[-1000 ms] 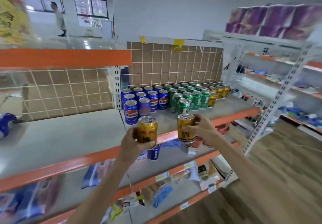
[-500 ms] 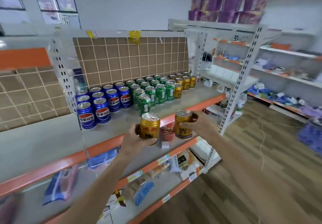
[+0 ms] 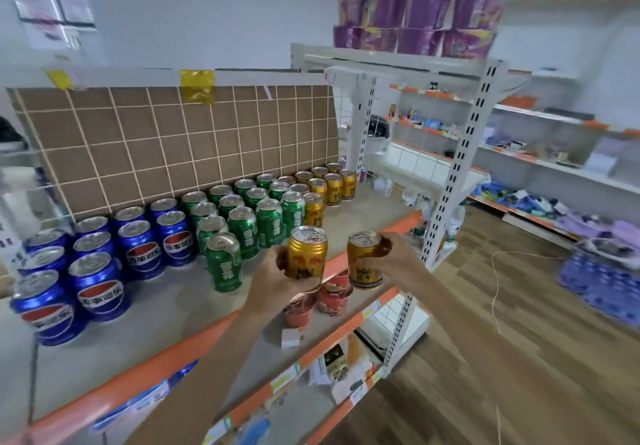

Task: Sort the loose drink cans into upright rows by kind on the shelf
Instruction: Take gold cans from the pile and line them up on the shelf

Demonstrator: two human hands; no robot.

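While both gold cans are travelling rightward from a second ago, left hand [image 3: 273, 280] is clamping one gold can [image 3: 307, 253], right hand [image 3: 393, 259] another [image 3: 364, 260], gold rows [image 3: 325, 186] lying just beyond the fingertips, placement pending.

Showing two bare forearms, left hand [image 3: 273, 276] and right hand [image 3: 393, 259] both ungloved, wearing no visible sleeves, rings or wristbands

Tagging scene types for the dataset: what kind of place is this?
Likely a small shop or mock store: slotted metal racks with orange-edged shelves, drink cans in rows by kind, purple cup packs stacked on top.
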